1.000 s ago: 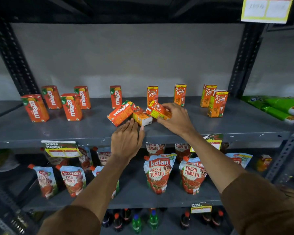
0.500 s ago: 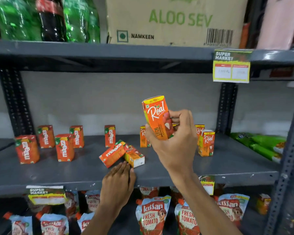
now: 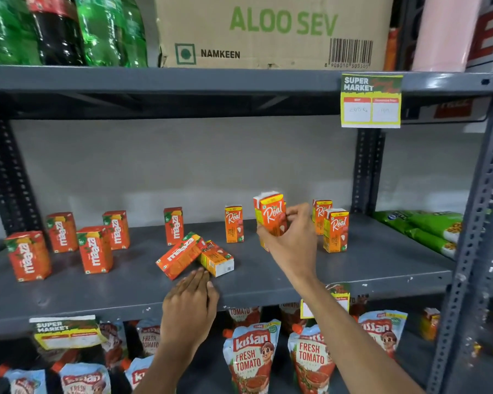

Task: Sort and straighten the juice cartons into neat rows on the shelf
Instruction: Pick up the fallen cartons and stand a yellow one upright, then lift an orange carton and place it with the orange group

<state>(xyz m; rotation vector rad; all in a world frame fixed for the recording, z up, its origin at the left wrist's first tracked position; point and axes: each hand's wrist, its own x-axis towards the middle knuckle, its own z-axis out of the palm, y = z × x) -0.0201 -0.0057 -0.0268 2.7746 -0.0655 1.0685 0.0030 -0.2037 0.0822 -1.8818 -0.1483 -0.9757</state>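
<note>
My right hand [image 3: 292,240] grips an orange Real juice carton [image 3: 271,214] upright, low over the grey shelf [image 3: 268,282], between a standing Real carton [image 3: 234,227] and two more Real cartons [image 3: 335,230] to the right. My left hand [image 3: 190,304] lies flat on the shelf's front edge, fingers together, holding nothing. Just beyond its fingertips a Maaza carton [image 3: 180,255] and a Real carton [image 3: 215,258] lie tipped over. Several Maaza cartons [image 3: 94,248] stand scattered at the left, and one more Maaza carton [image 3: 173,225] stands behind the tipped pair.
Green snack packs [image 3: 421,230] lie at the shelf's right end by the perforated upright [image 3: 473,223]. An upper shelf holds bottles [image 3: 57,29] and an Aloo Sev box [image 3: 271,29]. Kissan tomato pouches [image 3: 249,356] fill the shelf below. Price tags [image 3: 370,100] hang from the shelf edges.
My right hand picked the Real carton off the tipped pile, raised it, then brought it down and right toward the standing Real cartons. The left hand stayed on the shelf edge.
</note>
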